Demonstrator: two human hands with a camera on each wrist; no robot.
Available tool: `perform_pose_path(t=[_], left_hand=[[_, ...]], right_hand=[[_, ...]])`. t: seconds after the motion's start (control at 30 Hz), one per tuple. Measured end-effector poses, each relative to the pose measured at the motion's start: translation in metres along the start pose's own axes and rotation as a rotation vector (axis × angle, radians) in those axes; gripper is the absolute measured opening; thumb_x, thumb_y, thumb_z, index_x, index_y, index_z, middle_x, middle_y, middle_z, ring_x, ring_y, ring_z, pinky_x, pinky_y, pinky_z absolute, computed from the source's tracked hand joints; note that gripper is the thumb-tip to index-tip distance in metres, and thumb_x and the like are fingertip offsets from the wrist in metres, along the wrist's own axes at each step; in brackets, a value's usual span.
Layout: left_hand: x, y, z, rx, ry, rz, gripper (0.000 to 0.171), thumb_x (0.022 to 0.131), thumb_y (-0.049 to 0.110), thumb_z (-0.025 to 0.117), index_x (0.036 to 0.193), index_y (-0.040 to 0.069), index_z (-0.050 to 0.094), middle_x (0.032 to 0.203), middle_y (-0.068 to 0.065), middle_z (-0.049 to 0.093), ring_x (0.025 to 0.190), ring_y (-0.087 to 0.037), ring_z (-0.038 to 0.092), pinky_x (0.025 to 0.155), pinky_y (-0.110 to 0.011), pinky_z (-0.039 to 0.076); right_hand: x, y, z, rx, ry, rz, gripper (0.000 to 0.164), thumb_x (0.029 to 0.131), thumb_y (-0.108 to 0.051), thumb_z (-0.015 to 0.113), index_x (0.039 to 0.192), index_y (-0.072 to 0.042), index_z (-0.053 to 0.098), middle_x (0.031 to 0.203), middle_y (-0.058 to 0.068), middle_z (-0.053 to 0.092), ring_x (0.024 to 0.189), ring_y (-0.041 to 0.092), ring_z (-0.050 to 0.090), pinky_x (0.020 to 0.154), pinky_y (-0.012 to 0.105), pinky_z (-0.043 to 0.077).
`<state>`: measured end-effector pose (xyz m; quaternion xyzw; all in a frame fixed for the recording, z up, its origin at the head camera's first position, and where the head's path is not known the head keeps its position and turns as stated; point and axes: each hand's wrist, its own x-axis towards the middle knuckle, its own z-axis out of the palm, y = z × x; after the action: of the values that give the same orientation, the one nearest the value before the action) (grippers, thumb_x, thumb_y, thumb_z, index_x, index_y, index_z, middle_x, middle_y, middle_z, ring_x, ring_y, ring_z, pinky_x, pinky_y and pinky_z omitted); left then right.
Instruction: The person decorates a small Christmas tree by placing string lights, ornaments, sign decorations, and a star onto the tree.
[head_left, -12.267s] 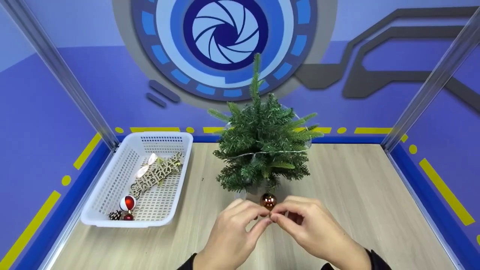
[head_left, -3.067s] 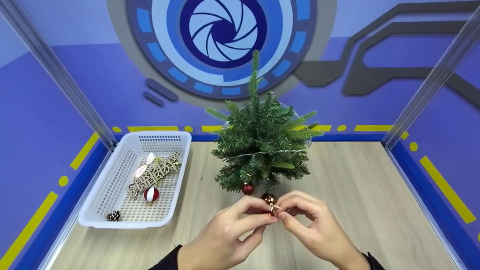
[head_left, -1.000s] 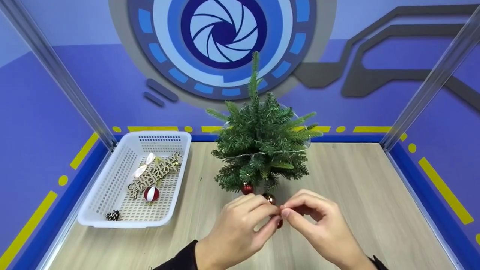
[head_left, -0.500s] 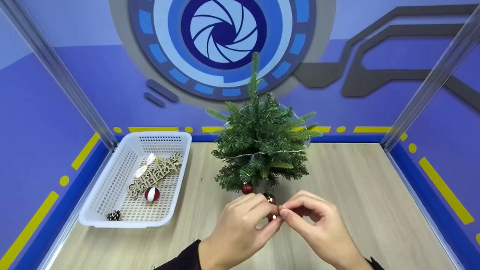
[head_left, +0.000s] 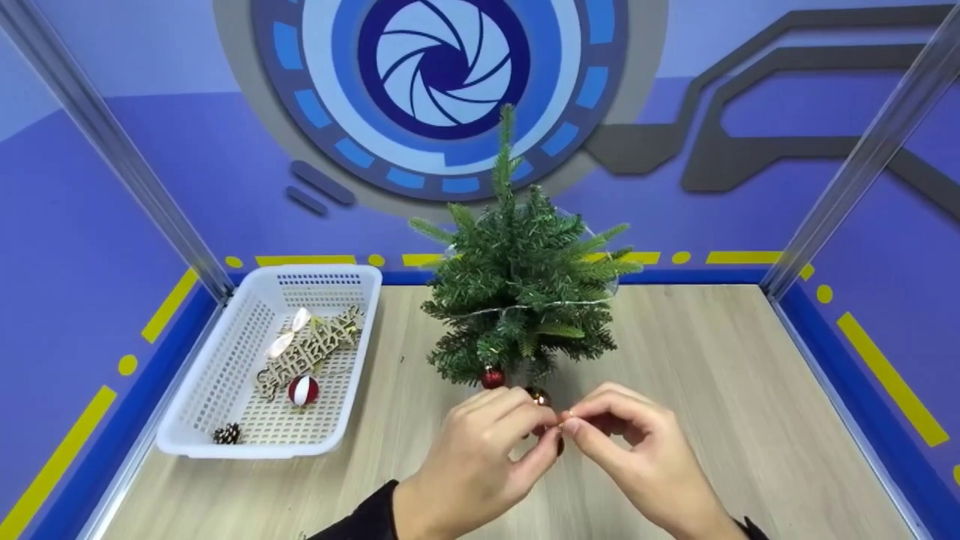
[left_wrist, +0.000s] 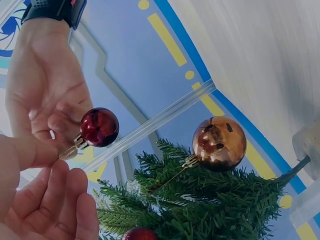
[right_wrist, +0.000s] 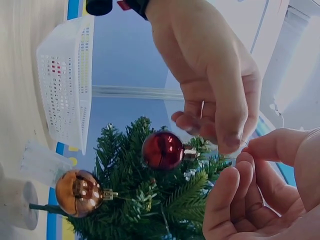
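Observation:
My left hand (head_left: 484,446) and right hand (head_left: 637,446) meet fingertip to fingertip in front of a small artificial Christmas tree (head_left: 517,270). Between them they pinch the thin gold string of a shiny red bauble (left_wrist: 100,127). That bauble dangles clear of the branches in both wrist views; in the head view my left fingers mostly cover it. A larger copper bauble (right_wrist: 79,193) hangs from a low branch just behind the hands. To its left, a second red bauble (head_left: 493,377) hangs on the tree's lower edge.
At left stands a white perforated basket (head_left: 180,420) holding a wooden letter sign (head_left: 307,356) with a pale bow, a red-and-white ball (head_left: 303,390) and a pine cone (head_left: 227,433). A thin clear strand (head_left: 525,306) wraps the tree. Printed panels enclose the table (head_left: 720,390).
Since the oldest frame, one red bauble has come onto the tree, the basket's small red bauble is gone and its ball has shifted. Lately the fingers only make small movements at the string.

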<state>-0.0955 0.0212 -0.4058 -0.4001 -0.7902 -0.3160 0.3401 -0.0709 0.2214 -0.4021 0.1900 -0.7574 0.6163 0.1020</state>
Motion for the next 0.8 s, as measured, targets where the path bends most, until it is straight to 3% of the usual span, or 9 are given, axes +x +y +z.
perform_pose_path(t=[0.23,0.4,0.67,0.8], left_hand=[[0.004,0.001,-0.007,-0.063,-0.052,-0.043,0.007,0.092,0.017,0.066,0.093,0.023,0.069,0.085,0.016,0.061,0.075,0.003,0.055,0.071,-0.007,0.044],[0.012,0.002,-0.013,-0.068,-0.079,-0.059,0.006,0.09,0.017,0.068,0.091,0.023,0.069,0.082,0.016,0.06,0.074,0.005,0.053,0.068,-0.005,0.043],[0.031,0.01,-0.024,0.005,-0.044,-0.062,0.01,0.084,0.017,0.07,0.081,0.024,0.064,0.073,0.016,0.054,0.066,0.004,0.045,0.061,-0.005,0.035],[0.039,0.013,-0.028,0.024,-0.027,-0.061,0.012,0.083,0.016,0.07,0.078,0.024,0.064,0.069,0.015,0.053,0.063,0.005,0.041,0.058,-0.005,0.032]], right_hand=[[0.001,0.001,-0.007,-0.09,0.034,-0.042,0.016,0.088,-0.003,0.072,0.097,-0.016,0.074,0.092,0.002,0.07,0.076,0.014,0.063,0.065,0.025,0.054],[0.005,-0.002,-0.009,-0.128,-0.005,-0.117,0.021,0.087,-0.002,0.073,0.102,-0.017,0.074,0.093,0.001,0.069,0.075,0.013,0.062,0.064,0.024,0.053],[0.012,-0.009,-0.009,-0.201,-0.073,-0.28,0.03,0.083,0.003,0.075,0.104,-0.019,0.075,0.094,-0.005,0.071,0.072,0.007,0.059,0.062,0.022,0.051],[0.016,-0.014,-0.009,-0.211,-0.068,-0.308,0.03,0.084,0.005,0.073,0.1,-0.02,0.075,0.092,-0.006,0.071,0.073,0.007,0.061,0.063,0.022,0.052]])
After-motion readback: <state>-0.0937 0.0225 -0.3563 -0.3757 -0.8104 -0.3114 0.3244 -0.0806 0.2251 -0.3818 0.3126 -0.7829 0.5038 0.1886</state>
